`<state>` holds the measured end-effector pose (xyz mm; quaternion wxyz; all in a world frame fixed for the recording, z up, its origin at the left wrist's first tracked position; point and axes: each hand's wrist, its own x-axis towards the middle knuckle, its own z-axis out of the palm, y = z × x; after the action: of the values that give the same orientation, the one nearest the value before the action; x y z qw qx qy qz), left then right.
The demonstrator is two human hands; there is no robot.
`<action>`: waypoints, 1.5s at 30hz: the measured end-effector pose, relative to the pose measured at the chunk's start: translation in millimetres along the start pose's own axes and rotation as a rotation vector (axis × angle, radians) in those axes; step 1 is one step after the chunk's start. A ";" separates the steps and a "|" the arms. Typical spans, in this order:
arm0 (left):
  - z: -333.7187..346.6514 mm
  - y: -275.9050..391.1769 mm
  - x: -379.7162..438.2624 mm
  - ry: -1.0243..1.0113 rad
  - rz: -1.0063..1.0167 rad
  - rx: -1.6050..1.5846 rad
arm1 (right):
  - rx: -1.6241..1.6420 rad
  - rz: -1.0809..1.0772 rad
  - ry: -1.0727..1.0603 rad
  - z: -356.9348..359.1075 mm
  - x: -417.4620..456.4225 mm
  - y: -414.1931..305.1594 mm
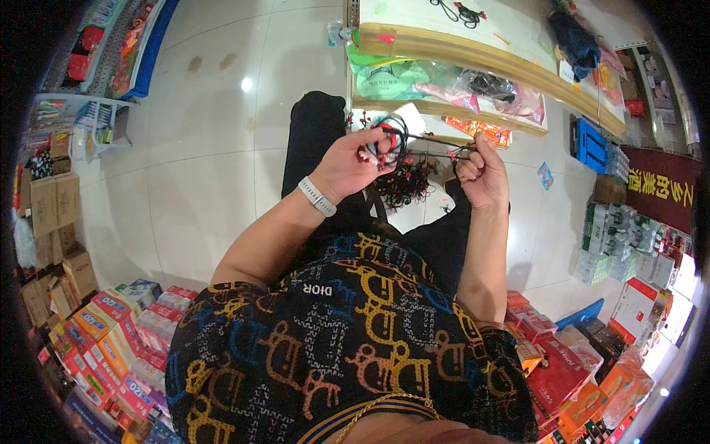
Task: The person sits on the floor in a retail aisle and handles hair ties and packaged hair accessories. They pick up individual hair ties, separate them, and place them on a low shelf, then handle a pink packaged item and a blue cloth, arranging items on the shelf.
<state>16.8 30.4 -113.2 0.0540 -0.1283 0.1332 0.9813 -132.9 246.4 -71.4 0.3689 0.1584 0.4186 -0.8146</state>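
Black cord strands with red beads [438, 140] stretch between my two hands. A looped bundle of black and red cord lies around the fingers of my left hand [352, 161], which wears a pale watch band on the wrist. A white card or packet shows just behind that bundle. On the other side, my right hand [482, 172] pinches the far end of the strands between thumb and fingers. Below and between the hands, a tangled heap of black beaded cords [405, 186] lies low between my legs; what supports it is partly hidden.
A wooden-edged shelf [471, 44] stands ahead, with more black cords [468, 15] on top and plastic-wrapped goods [388, 80] below. Stacked cartons [100, 338] lie behind on one side, red boxes [560, 361] on the other. A small blue packet [545, 176] lies on the tiled floor.
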 end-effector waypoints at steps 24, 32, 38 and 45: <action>-58.8 -31.7 -4.5 0.346 -0.172 0.311 | -1.946 -0.992 0.119 169.9 105.4 -115.4; -63.8 -36.2 -0.2 0.394 -0.161 0.356 | -0.828 -0.717 -0.149 157.0 60.0 -111.2; -31.5 -27.8 3.1 0.408 -0.039 0.349 | -0.456 -0.312 -0.442 113.5 3.6 -60.6; 49.8 -7.3 6.4 0.150 0.171 0.253 | -0.283 -0.066 -0.391 75.7 -26.5 -2.0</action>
<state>-0.1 51.5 -70.3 -0.0240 -0.1818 0.2696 0.9454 -112.6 199.1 -9.9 0.4347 -0.0693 0.4543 -0.7745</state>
